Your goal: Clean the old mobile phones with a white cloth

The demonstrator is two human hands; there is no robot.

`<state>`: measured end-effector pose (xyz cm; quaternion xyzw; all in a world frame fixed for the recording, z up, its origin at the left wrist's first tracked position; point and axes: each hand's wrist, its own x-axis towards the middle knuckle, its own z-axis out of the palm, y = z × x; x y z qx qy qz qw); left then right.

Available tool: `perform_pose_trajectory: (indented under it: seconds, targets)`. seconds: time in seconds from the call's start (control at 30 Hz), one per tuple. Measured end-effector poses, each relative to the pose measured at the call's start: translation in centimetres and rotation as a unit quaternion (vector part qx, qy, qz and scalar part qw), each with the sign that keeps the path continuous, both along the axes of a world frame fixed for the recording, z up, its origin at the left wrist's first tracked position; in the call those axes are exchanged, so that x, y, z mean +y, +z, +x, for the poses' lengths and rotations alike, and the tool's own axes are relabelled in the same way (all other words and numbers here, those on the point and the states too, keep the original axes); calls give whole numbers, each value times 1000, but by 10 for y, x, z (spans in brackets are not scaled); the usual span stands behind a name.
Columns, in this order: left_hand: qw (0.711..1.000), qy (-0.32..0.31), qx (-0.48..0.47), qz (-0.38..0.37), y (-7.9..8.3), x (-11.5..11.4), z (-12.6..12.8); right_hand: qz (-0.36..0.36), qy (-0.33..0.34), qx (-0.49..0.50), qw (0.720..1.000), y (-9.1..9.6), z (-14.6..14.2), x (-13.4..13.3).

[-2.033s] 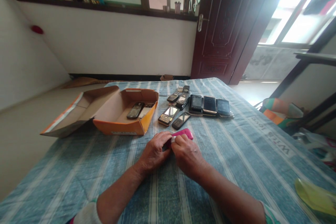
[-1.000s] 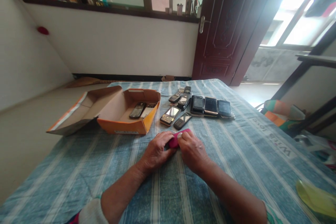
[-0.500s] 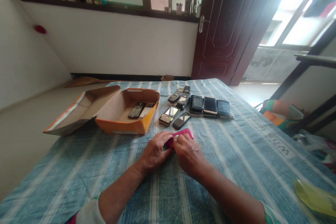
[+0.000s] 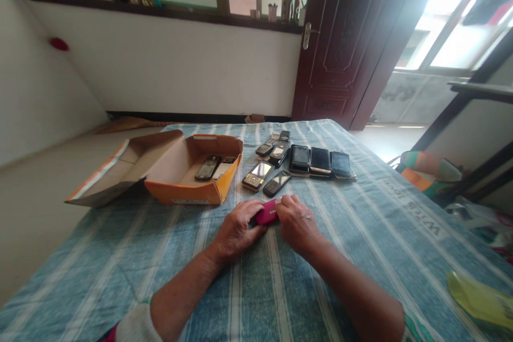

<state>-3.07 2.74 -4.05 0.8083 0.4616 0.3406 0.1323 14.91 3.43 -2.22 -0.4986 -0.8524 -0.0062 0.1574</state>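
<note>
A pink mobile phone point(image 4: 266, 214) lies on the striped cloth, partly covered by both hands. My left hand point(image 4: 239, 224) grips its left end between thumb and fingers. At the phone's right end, the fingers of my right hand point(image 4: 297, 222) are pinched together on a small white piece point(image 4: 278, 201), too small to make out, pressed against the phone. Just beyond lie a gold phone with keys point(image 4: 257, 176) and a small black phone point(image 4: 276, 184). Left of these stands an open orange cardboard box point(image 4: 184, 192), with a dark phone point(image 4: 207, 168) inside.
Several touchscreen phones point(image 4: 320, 161) sit side by side at the back right. Older keypad phones point(image 4: 279, 152) lie left of them. The box's lid point(image 4: 128, 163) is folded out to the left. A yellow item point(image 4: 479, 296) rests at the lower right.
My right hand has slid rightward along the pink phone with the white piece, uncovering more of its middle. My left hand keeps its grip.
</note>
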Motion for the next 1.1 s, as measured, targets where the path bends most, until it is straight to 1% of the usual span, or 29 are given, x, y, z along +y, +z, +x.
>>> perform_pose_trajectory:
  seconds: [0.07, 0.17, 0.3, 0.5, 0.6, 0.7, 0.8, 0.9, 1.0, 1.03, 1.1]
  targets:
    - [1000, -1, 1, -4, 0, 0, 0, 1, -14, 0, 1000, -2, 2, 2]
    - [1000, 0, 5, -6, 0, 0, 0, 1, -15, 4, 1000, -4, 3, 3]
    - [1000, 0, 7, -6, 0, 0, 0, 3, 2, -2, 1000, -1, -2, -3]
    - [1000, -3, 1, -10, 1, 0, 0, -5, 49, -6, 999, 3, -10, -13]
    - [1000, -1, -1, -11, 2, 0, 0, -14, 48, 0, 999, 3, -11, -14]
    - [1000, -2, 1, -11, 3, -1, 1, -4, 48, 10, 999, 5, -10, -14]
    - [1000, -3, 2, -12, 4, -1, 1, 4, 49, 6, 999, 7, -9, -14]
    - [1000, 0, 0, -8, 2, 0, 1, -5, 46, -5, 999, 9, -9, -14]
    - [1000, 2, 0, -4, -1, 1, 0, -21, 52, -13, 998, 20, -8, -18]
    - [1000, 5, 0, -3, -1, 0, 1, -23, 57, -12, 998, 28, -7, -22]
    - [1000, 10, 5, -2, -1, 0, 2, -9, 67, 6, 998, 50, -4, -36]
